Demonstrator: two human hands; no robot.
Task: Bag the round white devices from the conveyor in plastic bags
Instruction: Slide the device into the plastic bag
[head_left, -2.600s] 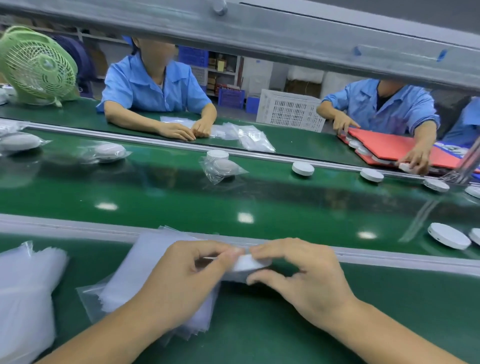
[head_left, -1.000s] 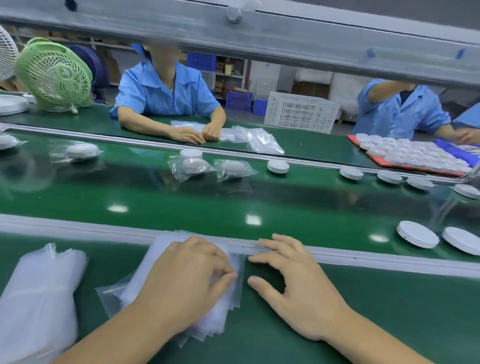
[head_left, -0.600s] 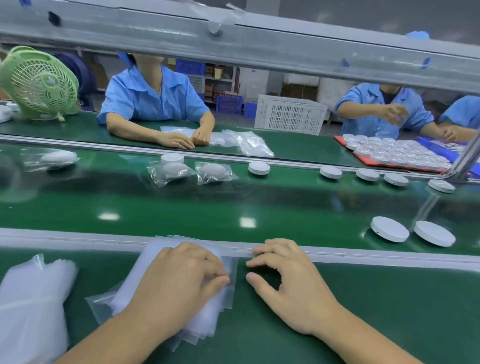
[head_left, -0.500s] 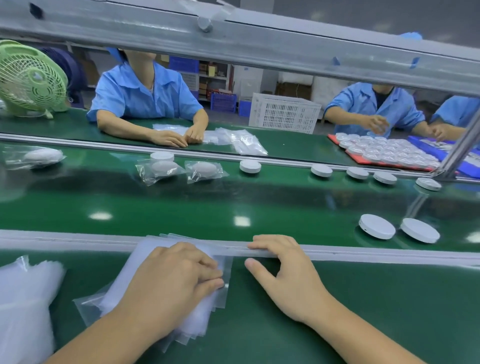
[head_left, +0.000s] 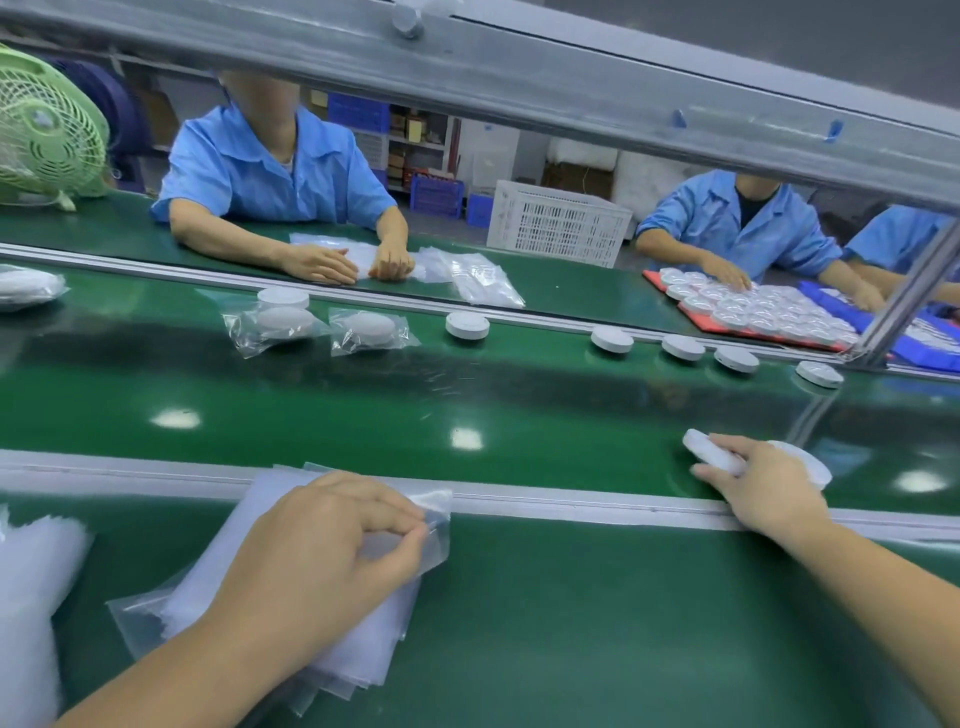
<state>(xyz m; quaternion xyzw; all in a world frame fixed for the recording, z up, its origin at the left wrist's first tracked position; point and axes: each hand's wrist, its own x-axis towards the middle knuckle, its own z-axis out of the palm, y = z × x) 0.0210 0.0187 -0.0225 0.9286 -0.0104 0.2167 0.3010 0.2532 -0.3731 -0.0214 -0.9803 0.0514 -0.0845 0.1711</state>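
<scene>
Our left hand (head_left: 322, 561) pinches the top bag (head_left: 435, 543) by its edge, so we can open it | our right hand (head_left: 763, 483) is out on the belt (head_left: 467, 395), fingers (head_left: 717, 474) on a device (head_left: 704, 449), to pick it up, we think | blur hides if they curl round it

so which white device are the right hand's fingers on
The left round white device of the near pair; fingers of the right hand lie across it.
</scene>
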